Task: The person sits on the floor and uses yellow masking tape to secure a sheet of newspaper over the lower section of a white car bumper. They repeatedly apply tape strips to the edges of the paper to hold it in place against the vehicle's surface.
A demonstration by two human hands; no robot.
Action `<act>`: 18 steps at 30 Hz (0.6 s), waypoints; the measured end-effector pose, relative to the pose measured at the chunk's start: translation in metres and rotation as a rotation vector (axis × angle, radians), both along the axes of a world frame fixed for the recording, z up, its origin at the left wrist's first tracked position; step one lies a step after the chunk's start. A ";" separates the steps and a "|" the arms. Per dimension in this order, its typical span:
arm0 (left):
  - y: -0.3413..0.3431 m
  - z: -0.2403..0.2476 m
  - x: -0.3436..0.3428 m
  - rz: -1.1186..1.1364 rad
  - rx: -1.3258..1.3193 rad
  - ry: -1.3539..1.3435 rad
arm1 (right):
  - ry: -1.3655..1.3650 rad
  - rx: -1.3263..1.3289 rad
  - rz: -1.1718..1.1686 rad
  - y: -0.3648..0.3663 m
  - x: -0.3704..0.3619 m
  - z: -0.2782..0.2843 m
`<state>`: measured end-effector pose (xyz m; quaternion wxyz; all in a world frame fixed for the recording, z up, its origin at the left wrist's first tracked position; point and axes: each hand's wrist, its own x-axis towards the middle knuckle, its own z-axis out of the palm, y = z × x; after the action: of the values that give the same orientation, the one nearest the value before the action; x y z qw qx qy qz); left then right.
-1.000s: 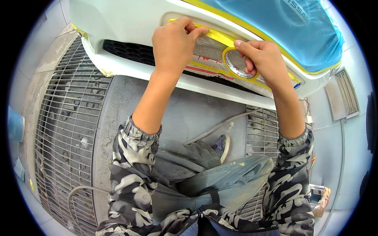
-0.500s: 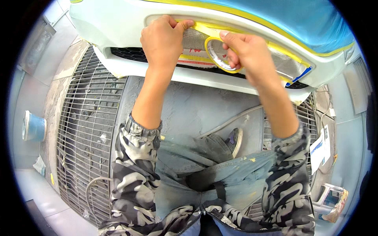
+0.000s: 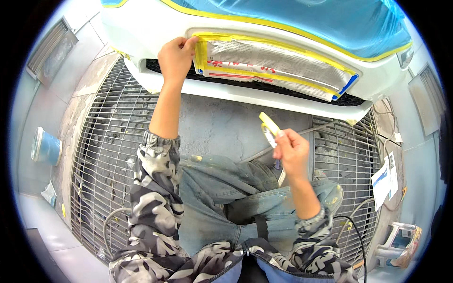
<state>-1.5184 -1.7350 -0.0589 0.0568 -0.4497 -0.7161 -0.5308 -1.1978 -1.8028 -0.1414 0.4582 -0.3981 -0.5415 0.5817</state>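
Observation:
My left hand is at the upper left corner of a masked opening in a white car bumper. Its fingers are closed, the tips on the yellow masking tape that edges a printed paper sheet. The sheet covers the opening, with strips of blue tape at its lower corners. Lower and to the right, away from the bumper, my right hand grips a roll of yellow masking tape, seen nearly edge-on. No strip of tape runs between the roll and the bumper.
Blue plastic film covers the car above the bumper. Metal floor grates lie on both sides. A blue bucket stands at left. Printed papers and a small stool-like frame are at right; a hose crosses the floor.
My right hand has pulled back, down from the bumper, with the tape roll. The strip stretched between my hands is gone. My left hand has shifted left and down to the sheet's corner.

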 end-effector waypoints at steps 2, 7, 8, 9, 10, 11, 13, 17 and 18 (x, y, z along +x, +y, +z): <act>-0.005 -0.014 -0.001 0.005 -0.034 -0.084 | -0.129 0.021 -0.017 0.012 0.035 -0.006; -0.003 -0.029 0.029 -0.239 0.097 -0.194 | -0.144 -0.098 -0.039 0.035 0.097 -0.012; 0.006 -0.025 0.032 -0.357 0.122 -0.182 | -0.144 -0.117 -0.045 0.040 0.106 -0.016; 0.020 -0.020 0.032 -0.327 0.086 -0.089 | -0.135 -0.137 -0.058 0.043 0.110 -0.023; 0.033 -0.013 0.032 -0.298 0.055 0.011 | -0.119 -0.175 -0.068 0.044 0.113 -0.022; 0.035 -0.010 0.029 -0.305 0.057 -0.042 | -0.138 -0.168 -0.060 0.046 0.117 -0.026; 0.041 -0.006 0.034 -0.274 0.036 -0.103 | -0.134 -0.160 -0.033 0.055 0.136 -0.031; 0.059 -0.016 0.065 -0.250 0.070 -0.281 | -0.020 -0.185 -0.028 0.066 0.166 -0.028; 0.066 -0.018 0.075 -0.232 0.084 -0.327 | 0.003 -0.190 -0.031 0.069 0.175 -0.025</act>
<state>-1.4434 -1.6691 -0.0765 -0.1030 -0.4341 -0.6364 -0.6293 -1.0231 -1.7336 -0.1668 0.4280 -0.4472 -0.4768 0.6241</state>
